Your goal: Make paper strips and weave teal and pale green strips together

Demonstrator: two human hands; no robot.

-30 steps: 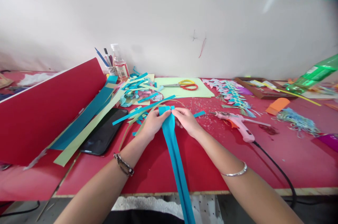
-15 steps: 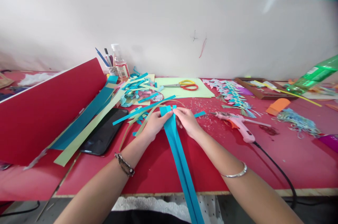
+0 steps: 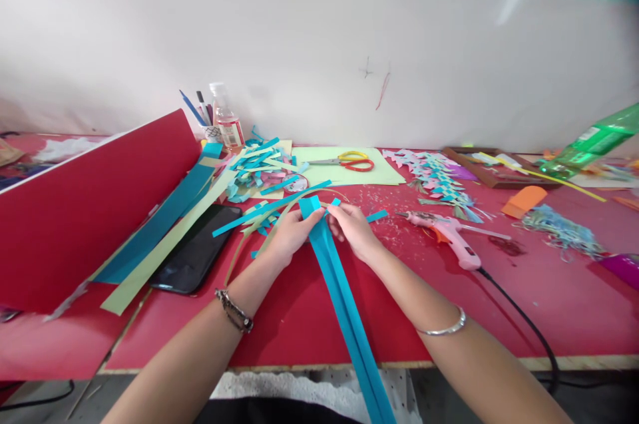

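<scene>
A long blue paper strip [image 3: 344,307], with a lengthwise fold or slit down its middle, hangs from my fingers over the table's front edge. My left hand [image 3: 294,232] pinches its top end from the left, thumb on the front. On the other side my right hand [image 3: 353,227] grips a narrow flap at the strip's top right between thumb and forefinger. Both hands are close together, just above the red table. Behind them lie loose blue strips [image 3: 269,208] and a tan curved strip. The fingertips behind the paper are hidden.
To the right lies a pink glue gun [image 3: 456,237] with its black cable. Scissors [image 3: 349,161] rest on pale green paper [image 3: 384,174] at the back. A black phone [image 3: 194,257], long strips and a red board [image 3: 104,211] are at left. A green bottle [image 3: 594,141] leans at far right.
The narrow flap at the strip's top has been bent to the right, away from the rest of the end, by my right hand. My left hand has hardly moved.
</scene>
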